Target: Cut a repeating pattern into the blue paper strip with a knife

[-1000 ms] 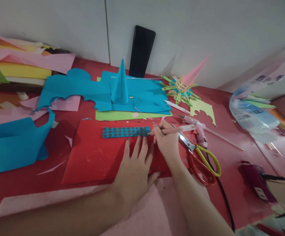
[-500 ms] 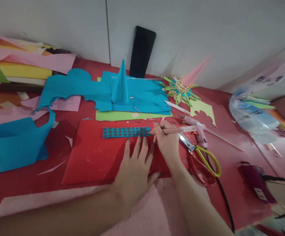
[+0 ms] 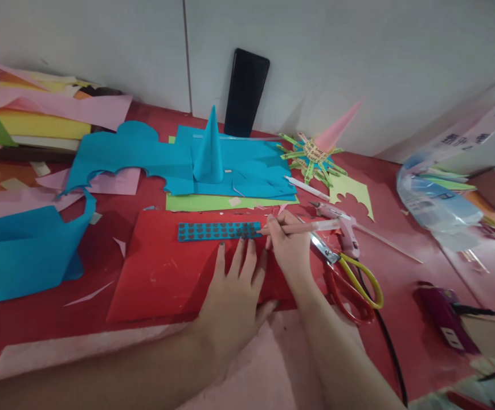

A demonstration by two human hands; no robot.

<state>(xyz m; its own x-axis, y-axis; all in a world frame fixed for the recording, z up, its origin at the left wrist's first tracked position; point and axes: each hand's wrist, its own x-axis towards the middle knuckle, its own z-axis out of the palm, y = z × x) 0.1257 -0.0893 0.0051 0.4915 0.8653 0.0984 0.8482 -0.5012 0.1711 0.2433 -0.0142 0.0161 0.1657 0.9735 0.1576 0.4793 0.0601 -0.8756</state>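
Observation:
A narrow blue paper strip [image 3: 208, 232] with rows of dark rounded marks lies on a red board [image 3: 162, 285]. My left hand [image 3: 232, 290] rests flat with spread fingers, its fingertips on the strip's lower edge near the right end. In my right hand [image 3: 290, 245] a pale pink pen [image 3: 307, 227] is gripped, tip at the strip's right end. Just right of that hand lie scissors [image 3: 343, 270] with one yellow and one red handle. A pink glue gun [image 3: 346, 225] with a long glue stick sits behind them.
Behind the board stands a blue paper cone [image 3: 210, 154] on blue sheets. A black phone [image 3: 247, 94] leans on the wall, left of a pink cone [image 3: 336, 128] with green strips. Cut blue paper [image 3: 29, 245] lies left; a purple power strip [image 3: 446, 316] and a plastic bag [image 3: 435, 193] lie right.
Almost nothing differs. Both hands keep their places, and the pen tip stays at the right end of the strip; the view has shifted very slightly.

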